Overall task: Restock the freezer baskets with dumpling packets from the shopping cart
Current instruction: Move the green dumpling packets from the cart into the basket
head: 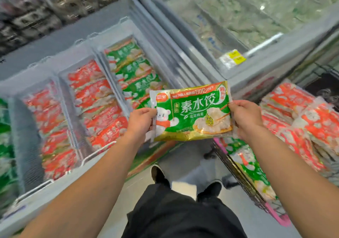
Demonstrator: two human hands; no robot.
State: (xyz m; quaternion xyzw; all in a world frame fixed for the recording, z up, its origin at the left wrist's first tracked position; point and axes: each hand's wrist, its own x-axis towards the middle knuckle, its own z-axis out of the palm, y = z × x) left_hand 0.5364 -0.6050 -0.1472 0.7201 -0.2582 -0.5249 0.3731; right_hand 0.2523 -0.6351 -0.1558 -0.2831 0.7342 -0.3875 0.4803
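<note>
Hands (pixel 141 122) (pixel 244 117) grip glossy rectangular packet (pixel 192 111).

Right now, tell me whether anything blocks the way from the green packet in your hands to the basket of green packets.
Nothing visible does. The left hand and right hand grip the green packet by its ends, in the air just right of the green-packet basket. That basket is uncovered, and the space between is open.

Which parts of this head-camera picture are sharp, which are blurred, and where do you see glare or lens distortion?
Head view: the green packet held by the left hand and right hand is sharp, its print legible; the freezer baskets and cart packets smear with motion blur; the glass freezer lid shows pale glare; wide-angle bending curves the freezer edges.
</note>
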